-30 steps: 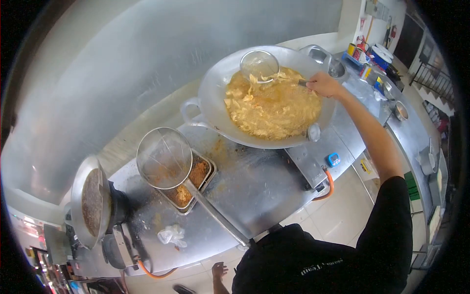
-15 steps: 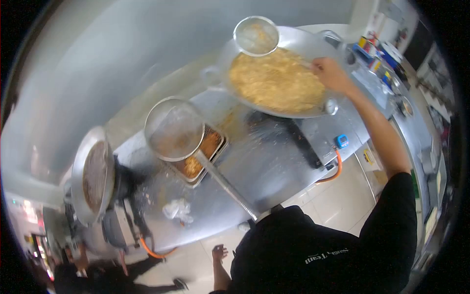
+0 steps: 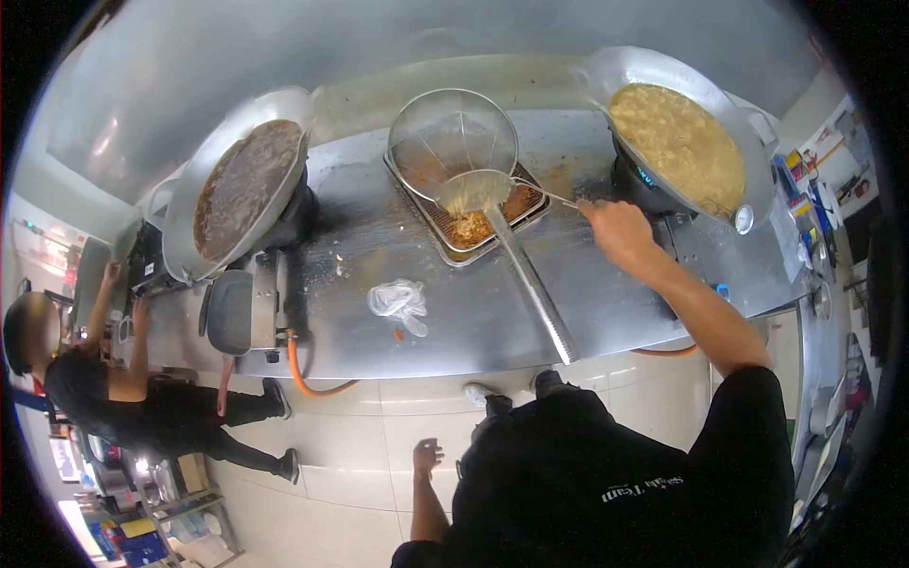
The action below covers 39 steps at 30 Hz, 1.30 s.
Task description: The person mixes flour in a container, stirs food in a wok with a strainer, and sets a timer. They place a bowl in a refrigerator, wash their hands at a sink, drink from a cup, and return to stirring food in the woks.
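My right hand (image 3: 620, 232) grips the thin handle of a small mesh skimmer (image 3: 471, 192), which carries some yellowish bits. The skimmer is above a metal tray with a wire rack (image 3: 453, 248), where browned fried bits lie. A large long-handled strainer (image 3: 454, 133) rests across that tray, its perforated handle (image 3: 532, 284) pointing toward me; the skimmer overlaps it. Low at my side, my left hand (image 3: 428, 457) hangs with loosely bent fingers and nothing in it. To the right stands a wok (image 3: 606, 76) of bubbling yellow food, with a round dial thermometer (image 3: 744, 219) at its rim.
At left, another wok (image 3: 294, 104) holds dark, foamy liquid. A crumpled clear plastic bag (image 3: 398, 301) lies on the steel counter (image 3: 454, 331). Orange hoses (image 3: 301, 374) hang at the front edge. Another person (image 3: 123, 398) works at the far left.
My right hand has brought the small skimmer from over the yellow wok to above the racked tray. The view has turned left, showing more of the other person. My left hand still hangs low.
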Tool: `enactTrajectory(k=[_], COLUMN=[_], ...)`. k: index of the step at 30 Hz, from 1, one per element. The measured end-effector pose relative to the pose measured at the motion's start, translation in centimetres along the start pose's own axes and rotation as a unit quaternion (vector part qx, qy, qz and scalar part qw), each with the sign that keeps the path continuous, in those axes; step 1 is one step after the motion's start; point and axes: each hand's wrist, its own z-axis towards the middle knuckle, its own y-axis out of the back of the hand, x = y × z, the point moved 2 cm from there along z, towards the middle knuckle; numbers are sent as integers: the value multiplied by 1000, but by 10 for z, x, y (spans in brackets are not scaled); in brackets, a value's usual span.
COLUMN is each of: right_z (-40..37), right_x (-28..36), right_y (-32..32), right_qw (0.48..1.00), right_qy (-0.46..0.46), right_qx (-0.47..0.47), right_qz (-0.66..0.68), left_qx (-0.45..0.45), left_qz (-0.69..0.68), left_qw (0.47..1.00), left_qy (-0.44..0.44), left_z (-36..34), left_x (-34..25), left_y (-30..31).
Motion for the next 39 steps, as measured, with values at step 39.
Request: enactTrajectory(k=[39], right_z=[-591], right_x=[-158], right_y=[-442], right_qw=[755], right_qy=[-276], right_qx=[374], right_qz=[464], left_qx=[-400], left_qz=[382], left_qw=[833], left_qy=[11], left_z=[-293], left_x=[239], left_y=[-67])
